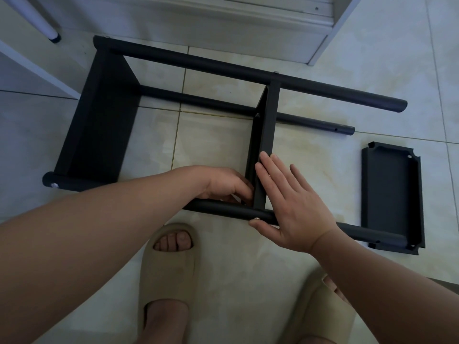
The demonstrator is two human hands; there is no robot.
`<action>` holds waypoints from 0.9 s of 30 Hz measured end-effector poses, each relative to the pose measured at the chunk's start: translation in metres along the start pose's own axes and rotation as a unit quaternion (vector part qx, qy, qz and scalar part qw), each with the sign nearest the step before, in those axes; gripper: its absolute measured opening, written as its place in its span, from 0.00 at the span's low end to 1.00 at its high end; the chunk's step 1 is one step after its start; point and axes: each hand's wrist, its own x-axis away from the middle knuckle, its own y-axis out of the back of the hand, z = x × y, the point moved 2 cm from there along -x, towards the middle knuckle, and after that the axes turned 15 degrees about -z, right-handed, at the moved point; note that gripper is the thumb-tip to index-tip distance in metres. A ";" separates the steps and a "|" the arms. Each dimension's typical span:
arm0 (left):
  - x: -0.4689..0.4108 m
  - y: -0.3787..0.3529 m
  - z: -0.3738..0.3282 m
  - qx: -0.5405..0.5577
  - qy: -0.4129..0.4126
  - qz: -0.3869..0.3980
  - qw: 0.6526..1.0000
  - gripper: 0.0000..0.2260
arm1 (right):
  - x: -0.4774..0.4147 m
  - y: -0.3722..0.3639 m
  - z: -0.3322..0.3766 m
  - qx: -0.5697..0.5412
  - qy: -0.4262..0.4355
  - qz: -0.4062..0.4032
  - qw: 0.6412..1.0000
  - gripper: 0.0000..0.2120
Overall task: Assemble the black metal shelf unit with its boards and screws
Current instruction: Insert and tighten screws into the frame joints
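**Item 1:** shelf unit (198,64), black metal, part-built, lying on its side on the tiled floor (323,150). It sits mid-view with its long axis running 9 to 3 o'clock.
- End board (99,125) is fitted at the 9 o'clock end.
- Middle board (264,135) stands on edge between the poles, right of centre.
- Near pole (218,210) runs along the 6 o'clock side. A silver screw (257,218) shows in it just below the middle board.

**Item 2:** loose board (390,194), black and rimmed, flat on the floor at 3 o'clock. The near pole's free end reaches over its 6 o'clock corner.

**Item 3:** left hand (226,182), at the 9 o'clock face of the middle board where it meets the near pole. The fingers are curled and their tips are hidden behind the board's edge. Grip: cannot tell whether it has hold of anything.

**Item 4:** right hand (295,212). Grip fully spread, holding nothing. The straight fingers (273,175) lie flat on the 3 o'clock face of the middle board, and the thumb tip touches the near pole beside the screw.

**Item 5:** slippers (169,269), beige, one pair (worn, toes showing), at 6 o'clock, pointing toward the near pole.

**Item 6:** white cabinet (248,23) at 12 o'clock, and a white leg (42,23) with a black foot at 10 o'clock
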 end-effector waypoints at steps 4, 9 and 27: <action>0.000 -0.001 0.000 -0.006 -0.007 0.006 1.000 0.05 | 0.000 0.000 0.000 0.000 0.000 0.000 1.000 0.44; 0.000 0.000 0.000 0.002 -0.008 0.004 1.000 0.06 | 0.000 0.000 0.000 0.002 0.001 0.000 1.000 0.44; -0.001 0.001 0.001 0.069 -0.007 0.039 0.997 0.09 | -0.001 0.001 0.000 0.001 0.000 0.001 1.000 0.44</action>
